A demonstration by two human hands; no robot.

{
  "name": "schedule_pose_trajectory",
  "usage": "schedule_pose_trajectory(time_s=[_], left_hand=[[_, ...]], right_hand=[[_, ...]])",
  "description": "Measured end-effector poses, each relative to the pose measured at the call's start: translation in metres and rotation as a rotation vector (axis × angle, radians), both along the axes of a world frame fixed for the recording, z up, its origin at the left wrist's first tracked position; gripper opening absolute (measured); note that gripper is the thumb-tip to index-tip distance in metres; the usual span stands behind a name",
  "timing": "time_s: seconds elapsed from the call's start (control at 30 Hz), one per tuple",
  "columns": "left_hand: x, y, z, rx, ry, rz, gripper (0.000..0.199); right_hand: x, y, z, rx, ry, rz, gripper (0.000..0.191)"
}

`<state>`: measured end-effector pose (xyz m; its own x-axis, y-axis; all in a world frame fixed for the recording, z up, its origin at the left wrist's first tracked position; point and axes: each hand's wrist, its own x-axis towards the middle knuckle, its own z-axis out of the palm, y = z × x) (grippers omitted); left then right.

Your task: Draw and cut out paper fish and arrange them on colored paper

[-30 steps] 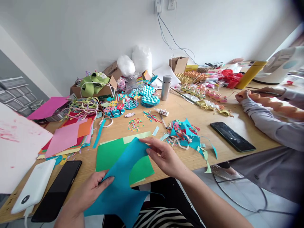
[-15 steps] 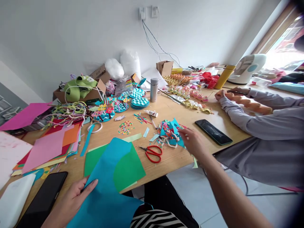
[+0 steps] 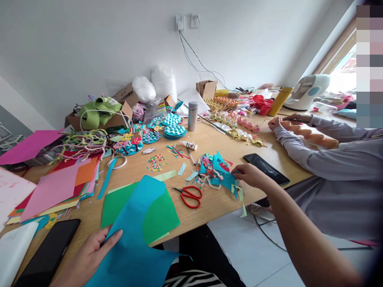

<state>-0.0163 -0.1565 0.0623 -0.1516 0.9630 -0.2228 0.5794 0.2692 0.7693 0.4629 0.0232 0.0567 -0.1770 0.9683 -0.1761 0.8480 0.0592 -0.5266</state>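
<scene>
My left hand (image 3: 97, 251) grips the edge of a large blue paper sheet (image 3: 128, 239) with a curved cut-out, thumb on top. The sheet hangs partly over a green paper sheet (image 3: 164, 215) and my lap. At the right, my right hand (image 3: 251, 175) is closed, fingertips pinching a blue paper scrap (image 3: 229, 182) at the side of a pile of coloured scraps (image 3: 206, 167). A pale green cut scrap (image 3: 239, 193) hangs near the table edge below that hand. Red-handled scissors (image 3: 191, 196) lie between both hands, blades pointing left.
A phone (image 3: 266, 169) lies beyond my right hand; another phone (image 3: 49, 253) is at the left. Paper sheets (image 3: 54, 187) are stacked there. A glue bottle (image 3: 190, 145) and a steel flask (image 3: 193, 115) are mid-table. A co-worker's hands (image 3: 275, 123) hold an egg-carton strip (image 3: 314, 135).
My right hand has moved slightly right and down with the blue scrap, and the pale green scrap shows more at the edge. My left hand keeps its hold on the blue sheet.
</scene>
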Motion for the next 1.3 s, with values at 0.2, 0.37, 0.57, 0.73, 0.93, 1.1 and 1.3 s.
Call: schedule_pose_trajectory(time_s=[0.2, 0.37, 0.57, 0.73, 0.93, 1.1, 1.3], left_hand=[[-0.007, 0.005, -0.011, -0.082, -0.067, 0.004, 0.054], [-0.002, 0.005, -0.004, -0.073, -0.105, -0.043, 0.049], [0.005, 0.005, 0.010, -0.045, -0.083, 0.027, 0.045], [-0.001, 0.004, 0.012, -0.002, -0.158, 0.064, 0.039], [-0.017, -0.003, 0.007, 0.017, -0.309, 0.122, 0.044], [-0.026, -0.006, -0.006, 0.026, -0.372, 0.183, 0.044], [-0.029, -0.005, -0.013, 0.054, -0.324, 0.196, 0.040]], right_hand=[[0.008, 0.007, 0.026, 0.009, 0.028, 0.090, 0.046], [0.000, 0.026, 0.036, 0.147, -0.007, -0.075, 0.043], [-0.079, -0.004, 0.044, 0.133, 0.294, 0.140, 0.043], [-0.149, -0.045, 0.022, 0.122, 0.115, 0.479, 0.030], [-0.170, -0.052, -0.024, 0.378, -0.379, 0.427, 0.018], [-0.168, -0.052, -0.033, 0.443, -0.446, 0.439, 0.014], [-0.167, -0.055, -0.042, 0.517, -0.429, 0.398, 0.019]])
